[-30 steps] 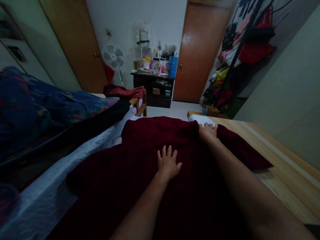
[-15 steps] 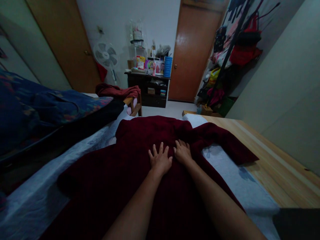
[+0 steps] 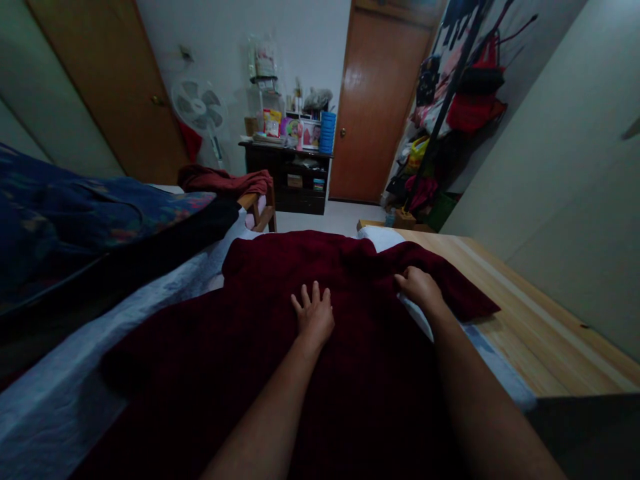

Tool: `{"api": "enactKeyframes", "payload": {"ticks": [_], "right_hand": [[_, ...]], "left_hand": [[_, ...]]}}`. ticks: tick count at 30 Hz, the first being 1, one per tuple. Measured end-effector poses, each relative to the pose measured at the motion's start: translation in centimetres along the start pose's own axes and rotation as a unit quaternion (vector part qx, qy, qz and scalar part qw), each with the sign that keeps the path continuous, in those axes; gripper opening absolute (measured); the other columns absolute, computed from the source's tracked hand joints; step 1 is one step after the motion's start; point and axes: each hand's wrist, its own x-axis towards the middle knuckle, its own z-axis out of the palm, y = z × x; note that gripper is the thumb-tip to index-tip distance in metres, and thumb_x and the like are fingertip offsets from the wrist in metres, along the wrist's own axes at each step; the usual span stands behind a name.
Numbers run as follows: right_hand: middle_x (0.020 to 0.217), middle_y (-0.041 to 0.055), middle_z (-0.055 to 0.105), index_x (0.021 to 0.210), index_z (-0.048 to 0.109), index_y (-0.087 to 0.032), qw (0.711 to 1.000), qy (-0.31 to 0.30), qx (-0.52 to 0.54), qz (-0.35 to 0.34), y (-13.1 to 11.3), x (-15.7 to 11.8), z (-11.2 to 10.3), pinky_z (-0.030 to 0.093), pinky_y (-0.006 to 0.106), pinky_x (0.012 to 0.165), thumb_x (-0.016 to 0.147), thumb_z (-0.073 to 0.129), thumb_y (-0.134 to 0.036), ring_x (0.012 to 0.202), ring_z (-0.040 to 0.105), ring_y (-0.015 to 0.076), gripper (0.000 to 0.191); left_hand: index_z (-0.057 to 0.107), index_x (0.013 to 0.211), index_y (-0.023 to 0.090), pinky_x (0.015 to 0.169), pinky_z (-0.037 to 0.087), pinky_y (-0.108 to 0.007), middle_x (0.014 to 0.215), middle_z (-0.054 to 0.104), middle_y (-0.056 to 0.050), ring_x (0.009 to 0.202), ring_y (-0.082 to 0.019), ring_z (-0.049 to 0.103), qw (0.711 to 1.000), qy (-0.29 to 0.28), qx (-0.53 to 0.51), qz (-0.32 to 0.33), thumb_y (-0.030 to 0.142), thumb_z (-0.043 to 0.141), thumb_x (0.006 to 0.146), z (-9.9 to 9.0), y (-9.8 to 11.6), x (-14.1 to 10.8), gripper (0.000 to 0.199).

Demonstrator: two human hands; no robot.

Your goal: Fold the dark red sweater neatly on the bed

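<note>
A dark red long-sleeved garment (image 3: 280,280) lies spread out, one sleeve reaching left and the other to the right. My left hand (image 3: 315,317) rests flat on its middle with the fingers spread. At the garment's right side, close to where the right sleeve joins the body, my right hand (image 3: 421,288) is closed, its fingers curled onto the cloth edge. Its fingertips are partly hidden. Beneath the garment is a pale blue-white patterned sheet (image 3: 170,293), which also shows in a narrow gap below my right hand.
Right of the sheet runs a light wooden board (image 3: 540,320), with the right cuff lying over it. Dark blue floral cloth (image 3: 100,207) is heaped at left. A reddish cloth (image 3: 225,181) hangs over a wooden frame. Behind are a fan (image 3: 199,107), a dark shelf (image 3: 260,177) and a door (image 3: 367,100).
My right hand has moved right from the garment's middle to its edge by the sleeve, and its fingers have curled. My left hand stays flat on the cloth. The view has shifted slightly.
</note>
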Motion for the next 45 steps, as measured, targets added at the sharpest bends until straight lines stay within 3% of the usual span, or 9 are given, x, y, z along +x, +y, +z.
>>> {"api": "enactKeyframes", "payload": {"ticks": [7, 17, 22, 25, 28, 30, 35, 39, 45], "right_hand": [[0.109, 0.0207, 0.066, 0.132, 0.037, -0.009, 0.988, 0.044, 0.145, 0.023, -0.3, 1.9, 2.6, 0.05, 0.036, 0.08, 0.08, 0.059, -0.041, 0.096, 0.066, 0.0288, 0.064], [0.129, 0.0144, 0.057, 0.128, 0.047, -0.015, 0.972, 0.134, 0.111, -0.16, 2.0, 4.0, 1.7, 0.041, 0.035, 0.101, 0.077, 0.056, -0.014, 0.116, 0.056, 0.025, 0.051], [0.111, 0.0202, 0.064, 0.129, 0.038, -0.007, 0.977, 0.155, 0.146, 0.002, 1.8, 3.2, 2.6, 0.048, 0.036, 0.085, 0.078, 0.066, -0.033, 0.1, 0.064, 0.0294, 0.063], [0.088, 0.0151, 0.068, 0.114, 0.05, -0.009, 0.969, 0.058, 0.226, 0.079, 1.5, 2.3, 2.0, 0.05, 0.032, 0.066, 0.079, 0.063, -0.05, 0.075, 0.066, 0.025, 0.055], [0.067, 0.0089, 0.065, 0.088, 0.059, -0.013, 0.948, -0.111, 0.29, 0.075, 1.4, 1.3, 1.3, 0.043, 0.026, 0.048, 0.085, 0.052, -0.056, 0.053, 0.06, 0.0177, 0.044], [0.059, 0.006, 0.062, 0.078, 0.058, -0.014, 0.941, -0.145, 0.3, 0.065, 1.3, 0.8, 1.3, 0.039, 0.023, 0.044, 0.084, 0.054, -0.051, 0.048, 0.056, 0.0152, 0.038], [0.065, 0.0034, 0.064, 0.079, 0.059, -0.015, 0.95, -0.077, 0.3, 0.025, 0.9, 0.4, 2.2, 0.038, 0.021, 0.048, 0.074, 0.064, -0.024, 0.056, 0.058, 0.0151, 0.011], [0.081, 0.005, 0.068, 0.092, 0.059, -0.016, 0.953, -0.036, 0.302, 0.013, 1.2, 1.2, 2.1, 0.042, 0.022, 0.055, 0.076, 0.057, -0.017, 0.07, 0.062, 0.017, 0.017], [0.096, 0.0112, 0.069, 0.111, 0.053, -0.017, 0.991, 0.068, 0.086, -0.079, 2.3, 0.8, 2.3, 0.045, 0.028, 0.071, 0.087, 0.05, -0.021, 0.086, 0.065, 0.0234, 0.024]], "left_hand": [[0.052, 0.132, 0.029, 0.116, 0.019, -0.049, 0.143, 0.05, -0.001, 0.138, -0.023, 0.033, 0.98, -0.021, -0.076, 0.18, 0.039, 0.043, 0.093, -0.5, 1.1, -0.3, 0.041], [0.036, 0.145, 0.028, 0.114, 0.006, -0.062, 0.155, 0.03, -0.006, 0.144, -0.034, 0.017, 0.991, -0.056, -0.029, 0.114, 0.064, 0.052, 0.08, -0.4, 1.1, -0.8, 0.076], [0.034, 0.147, 0.027, 0.112, 0.004, -0.065, 0.157, 0.024, -0.006, 0.145, -0.035, 0.008, 0.992, -0.072, -0.001, 0.099, 0.068, 0.044, 0.082, 0.2, 0.7, -0.5, 0.077], [0.033, 0.147, 0.026, 0.112, 0.003, -0.066, 0.158, 0.023, -0.007, 0.146, -0.036, 0.006, 0.992, -0.067, 0.009, 0.107, 0.07, 0.041, 0.082, 0.6, 0.6, -0.5, 0.079], [0.033, 0.148, 0.025, 0.111, 0.003, -0.066, 0.158, 0.023, -0.008, 0.145, -0.037, 0.005, 0.992, -0.063, 0.018, 0.108, 0.069, 0.04, 0.083, 0.8, 0.7, -0.5, 0.079], [0.034, 0.147, 0.024, 0.111, 0.004, -0.066, 0.157, 0.024, -0.01, 0.145, -0.038, 0.006, 0.992, -0.057, 0.019, 0.11, 0.069, 0.041, 0.083, 1.0, 0.7, -0.6, 0.078], [0.035, 0.146, 0.025, 0.111, 0.008, -0.066, 0.155, 0.029, -0.01, 0.143, -0.039, 0.015, 0.99, -0.013, -0.006, 0.143, 0.056, 0.05, 0.085, 0.7, 1.2, -0.7, 0.07], [0.031, 0.147, 0.029, 0.115, 0.012, -0.058, 0.156, 0.028, -0.001, 0.144, -0.029, 0.016, 0.973, 0.04, -0.038, 0.225, 0.035, 0.05, 0.09, 0.0, 2.0, -0.8, 0.06], [0.031, 0.147, 0.032, 0.115, 0.015, -0.058, 0.155, 0.032, 0.001, 0.144, -0.028, 0.019, 0.973, -0.021, -0.054, 0.224, 0.048, 0.039, 0.094, 0.5, 2.0, -1.0, 0.056]]}}
